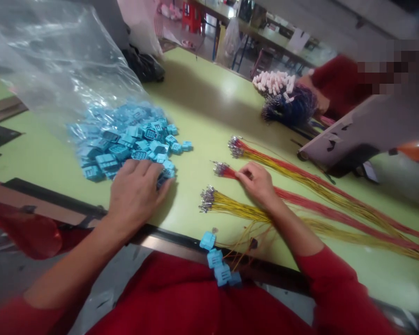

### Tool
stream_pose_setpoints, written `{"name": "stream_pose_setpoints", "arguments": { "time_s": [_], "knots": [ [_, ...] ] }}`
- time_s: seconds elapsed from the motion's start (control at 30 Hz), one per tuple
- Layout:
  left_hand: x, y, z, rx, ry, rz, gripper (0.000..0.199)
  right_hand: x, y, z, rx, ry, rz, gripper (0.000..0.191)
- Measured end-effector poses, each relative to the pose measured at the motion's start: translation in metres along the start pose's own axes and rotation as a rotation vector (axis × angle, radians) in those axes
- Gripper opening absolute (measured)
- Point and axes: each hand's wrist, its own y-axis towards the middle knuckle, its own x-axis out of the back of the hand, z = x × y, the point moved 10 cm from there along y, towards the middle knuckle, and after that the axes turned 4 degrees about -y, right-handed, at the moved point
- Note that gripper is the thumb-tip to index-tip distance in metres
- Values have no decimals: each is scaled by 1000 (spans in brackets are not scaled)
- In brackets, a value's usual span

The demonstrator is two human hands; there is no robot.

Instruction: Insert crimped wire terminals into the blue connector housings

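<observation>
My left hand (136, 190) lies over the near edge of a pile of light blue plastic connector housings (125, 139). Its thumb is apart from the fingers, and the fingertips are hidden among the housings. With thumb and forefinger, my right hand (258, 184) pinches red wires (230, 173) just behind their metal crimp terminals (221, 167). Yellow wires (237, 207) with terminals lie nearer to me, partly beneath my right forearm. Farther off lies another bundle of red and yellow wires (286, 163). Several blue housings with wires attached (214, 258) hang at the table's front edge.
A clear plastic bag (73, 56) covers the far left part of the pile. The table (202, 83) is pale green. At the back right, a person in a red sleeve (345, 83) is beside dark wires (289, 107) with whitish connectors (274, 83). A grey panel (366, 121) stands at right.
</observation>
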Motion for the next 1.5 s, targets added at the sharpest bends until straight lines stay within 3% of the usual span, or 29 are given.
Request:
{"name": "stream_pose_setpoints", "arguments": {
  "time_s": [0.13,0.23,0.3,0.37,0.5,0.77,0.87,0.97,1.07,1.3,1.5],
  "knots": [
    [-4,7,6,18,-29,-23,26,-3,-7,5,-38,161,57,8],
    [-7,11,6,32,-160,-57,25,-22,-20,12,-91,383,267,13],
    [-7,12,5,34,-228,-60,22,-36,-31,20,-83,424,408,17],
    [-6,12,3,38,-291,-60,19,-42,-37,26,-41,400,455,12],
    [-6,8,0,64,-382,-22,18,-38,-41,27,-26,423,391,10],
    [-28,-6,-3,201,-688,61,32,-32,-43,5,-241,514,300,29],
    [-33,-7,-7,200,-701,67,32,-34,-35,8,-153,394,260,19],
    [-38,-8,-10,203,-719,81,32,-45,-29,17,-36,287,307,10],
    [-46,-13,-12,216,-761,106,34,-48,-28,20,-31,290,320,12],
    [-70,-21,-31,327,-1089,243,38,-34,-45,32,-214,734,339,16],
    [-79,-25,-53,416,-1312,315,40,-12,-52,41,-208,633,258,20]
  ]
}}
